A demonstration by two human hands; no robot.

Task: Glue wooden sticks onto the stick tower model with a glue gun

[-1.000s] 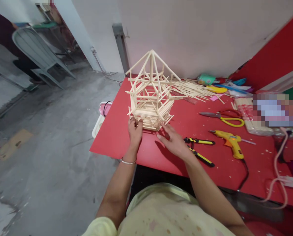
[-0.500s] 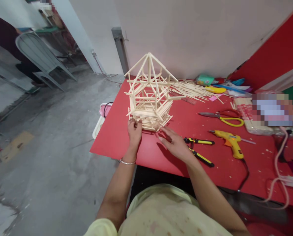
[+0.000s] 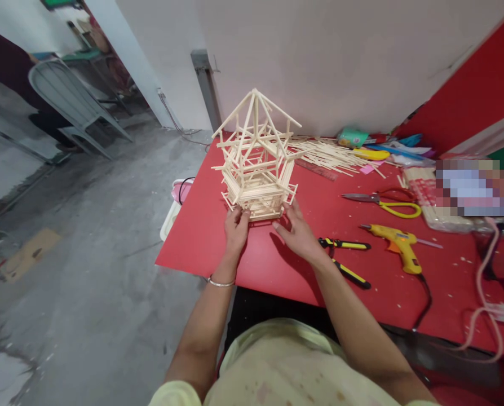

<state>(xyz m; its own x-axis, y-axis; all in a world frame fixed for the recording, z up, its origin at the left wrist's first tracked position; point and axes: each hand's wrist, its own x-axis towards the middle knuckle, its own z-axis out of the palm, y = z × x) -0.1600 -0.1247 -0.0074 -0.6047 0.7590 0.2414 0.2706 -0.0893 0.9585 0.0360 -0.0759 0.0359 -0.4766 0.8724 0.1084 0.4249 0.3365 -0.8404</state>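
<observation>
A small house built of pale wooden sticks (image 3: 257, 160), with a peaked roof frame and a layered base, stands on the red table (image 3: 201, 237). My left hand (image 3: 236, 228) grips the near left corner of its base, fingers curled. On the near right side of the base, the fingertips of my right hand (image 3: 296, 232) rest against the sticks, fingers stretched out.
Right of my hands lie yellow-handled pliers (image 3: 345, 258), a yellow glue gun (image 3: 398, 247) with its black cord, and yellow scissors (image 3: 385, 204). A pile of loose sticks (image 3: 328, 153) lies by the wall. A grey plastic chair (image 3: 72, 107) stands on the floor at left.
The stick house has turned on the table under my hands. My right hand has moved forward from the table onto the base's right side.
</observation>
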